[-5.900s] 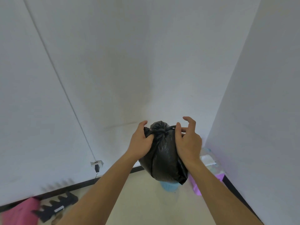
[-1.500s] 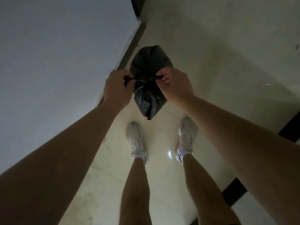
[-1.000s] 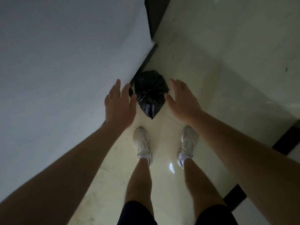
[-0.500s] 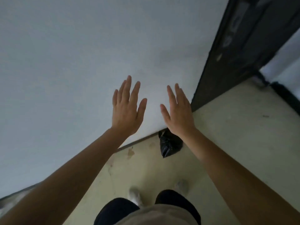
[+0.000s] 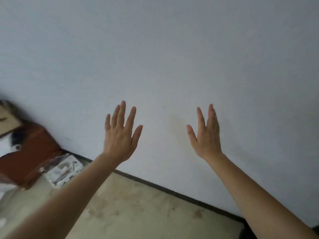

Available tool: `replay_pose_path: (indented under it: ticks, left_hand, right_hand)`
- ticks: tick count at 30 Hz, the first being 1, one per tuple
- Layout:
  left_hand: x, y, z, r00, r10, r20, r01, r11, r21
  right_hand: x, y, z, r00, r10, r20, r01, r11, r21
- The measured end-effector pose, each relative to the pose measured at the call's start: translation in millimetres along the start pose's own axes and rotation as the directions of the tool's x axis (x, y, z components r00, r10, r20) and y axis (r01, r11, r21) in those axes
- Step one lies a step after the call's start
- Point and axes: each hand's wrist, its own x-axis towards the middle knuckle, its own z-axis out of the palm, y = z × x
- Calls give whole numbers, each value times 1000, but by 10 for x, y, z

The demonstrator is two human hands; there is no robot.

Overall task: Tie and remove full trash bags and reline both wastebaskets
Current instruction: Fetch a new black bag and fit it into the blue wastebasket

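My left hand (image 5: pixel 120 133) and my right hand (image 5: pixel 206 135) are both raised in front of a bare white wall, fingers spread, holding nothing. They are about a hand's width apart. A sliver of something black (image 5: pixel 248 232) shows at the bottom edge under my right forearm; I cannot tell whether it is the tied trash bag. No wastebasket is in view.
The white wall (image 5: pixel 172 57) meets the beige floor (image 5: pixel 138 207) along a dark baseboard (image 5: pixel 172 189). At the left stand a reddish-brown box-like object (image 5: pixel 29 152), a clear plastic pack of white items (image 5: pixel 63 169) and cardboard (image 5: pixel 6 121).
I let go of the tied black bag on the floor by the wall, then raised both open hands. My view has swung left, away from the dark doorway and the bag.
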Motion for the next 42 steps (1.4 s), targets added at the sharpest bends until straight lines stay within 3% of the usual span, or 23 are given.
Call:
replay_pose_path:
  ticks: [3,7,14,21,24,29,37,42]
  left_hand:
    - [-430,-1262,-487,979,-205,-10,205,974,98]
    - [-1107,-2624,-1155,894,-432,-118,447,875,182]
    - [-1712,-3940,-1629,731,-645,-223,681,711,175]
    - [-1704,-5163,-1512,654,-729,-199,755,615,229]
    - [-1627,-5819,-1609,586,-777,-229,808,537,245]
    - [-1745,-6783,-2025,471,-824,-316,875,392,283]
    - [-2895,-8013,-2472,257,-872,-416,953,157,260]
    - [-3674,-9121,-2754,185,-866,-464,970,87,225]
  right_hand:
    - [175,-1237,770,983,-165,80,156,982,105]
    - [317,-2934,1528,915,-382,130,337,900,275]
    - [507,-4742,2357,776,-621,111,522,732,437]
    - [847,-6161,3556,669,-733,123,575,616,539]
    - [1041,-6883,4041,624,-765,160,564,582,586]
    - [1218,-8294,4664,476,-870,125,588,421,691]
    - [341,-10405,5327,198,-974,111,572,207,794]
    - [-95,-11717,5771,102,-990,97,599,139,789]
